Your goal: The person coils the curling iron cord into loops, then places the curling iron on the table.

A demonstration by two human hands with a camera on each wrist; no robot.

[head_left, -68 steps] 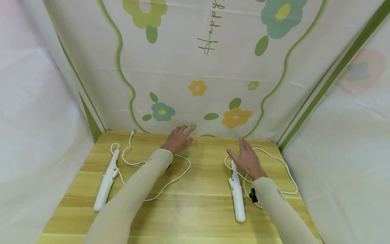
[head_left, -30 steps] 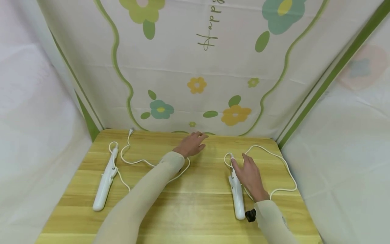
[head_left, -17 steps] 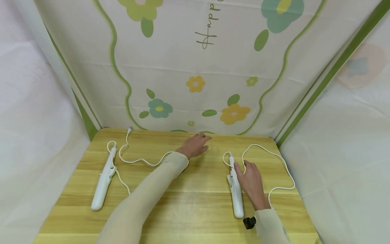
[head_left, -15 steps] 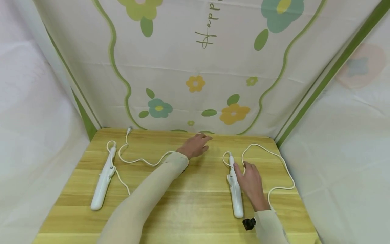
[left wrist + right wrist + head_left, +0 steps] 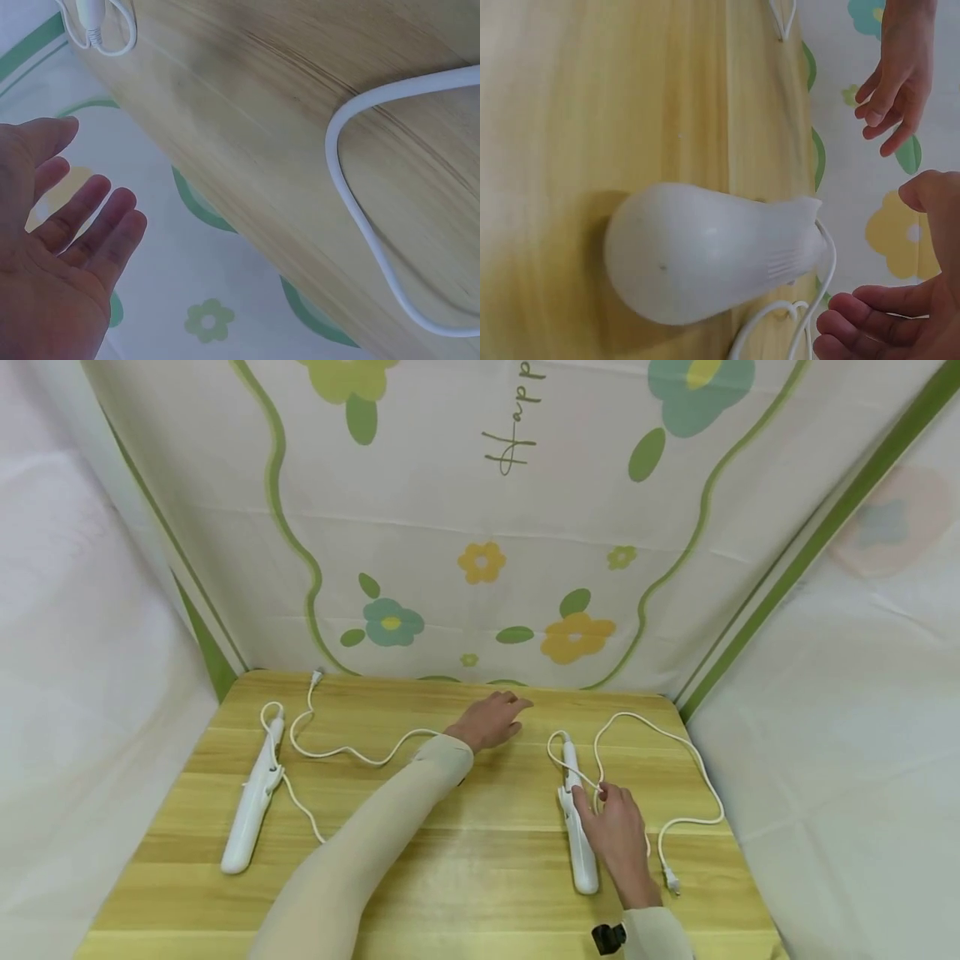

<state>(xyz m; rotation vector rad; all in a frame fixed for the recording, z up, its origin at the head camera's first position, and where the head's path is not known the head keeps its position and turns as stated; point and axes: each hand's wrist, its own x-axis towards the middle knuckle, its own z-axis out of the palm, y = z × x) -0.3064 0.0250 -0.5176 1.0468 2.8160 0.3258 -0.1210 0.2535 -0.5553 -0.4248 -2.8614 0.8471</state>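
"On the right side of the pale yellow-brown, wood-grained table (image 5: 480, 881), what is that lying there?"

"One slim white wand, smooth hard plastic by its look (image 5: 582, 860). Its thick rounded end points to the near side, its narrow tip to the far side. Thin white flexible cord (image 5: 686, 747) loops beside the tip and spreads to the right, and a small white plug (image 5: 672, 883) lies right of the wrist."

"Does anyone have hold of it?"

"No. The bare right hand (image 5: 617, 837) is over its right side, thumb apart from the fingers, grasping nothing I can make out. Whether the thumb brushes the casing, I can't tell. The bare left hand (image 5: 489, 721), stretched toward the far edge, is empty too, its fingers loose."

"How would it handle?"

"Light, I'd guess, and stiff. The sleek casing could slip, and its rounded body might roll. The cord looks soft enough to trail or snag."

"Where would you grip it?"

"Around the thick near half, thumb along one side. I'd avoid the small white projecting catch (image 5: 564, 796) on its left; it looks the easiest part to break."

"And the matching white plastic wand (image 5: 247, 831)?"

"Far over on the left, well apart from both hands."
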